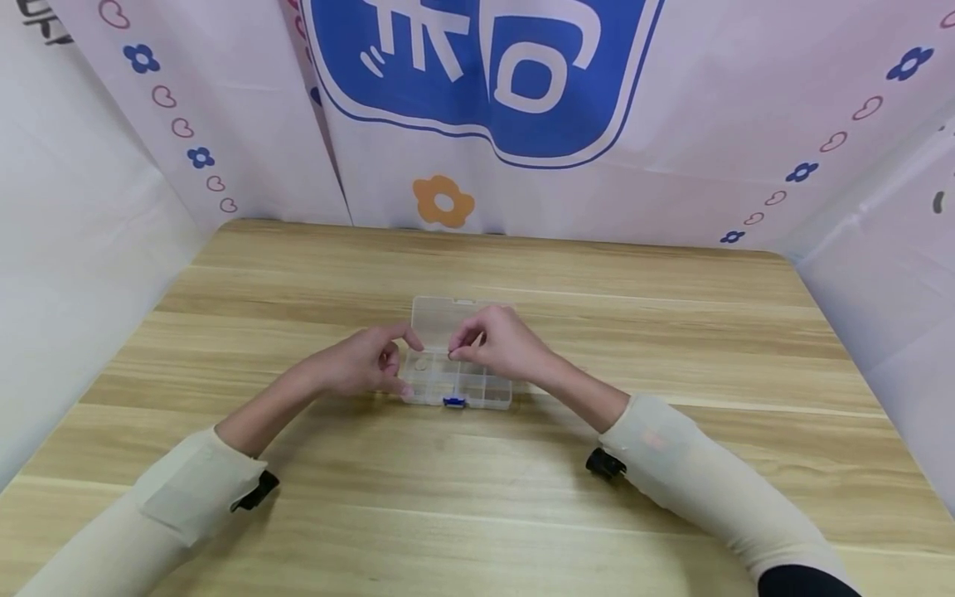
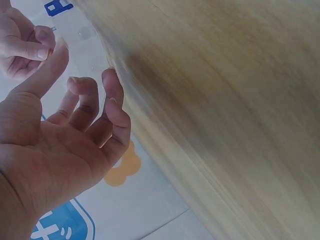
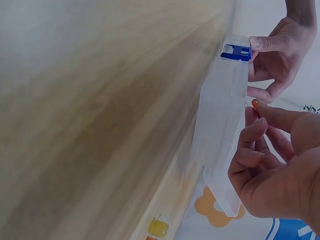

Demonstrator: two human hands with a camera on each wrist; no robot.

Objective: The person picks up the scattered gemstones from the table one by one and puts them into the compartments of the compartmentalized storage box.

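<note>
A clear plastic compartment box (image 1: 498, 393) with a blue latch (image 1: 453, 402) lies on the table, its lid (image 1: 433, 313) raised at the back. My left hand (image 1: 364, 361) holds the box's left end, thumb at the front corner and index finger near the hinge; the other fingers curl loosely. Over the back compartments, my right hand (image 1: 503, 342) pinches a tiny orange piece (image 3: 256, 104) between thumb and fingertip. Its exact kind is too small to tell. A small round, pale thing (image 1: 421, 364) shows in the back left compartment.
A small yellow item (image 3: 159, 227) lies on the table beyond the box in the right wrist view, with a bit of orange beside it. The wooden table (image 1: 462, 506) ends at a printed cloth backdrop (image 1: 597, 203), and white cloth sides flank it.
</note>
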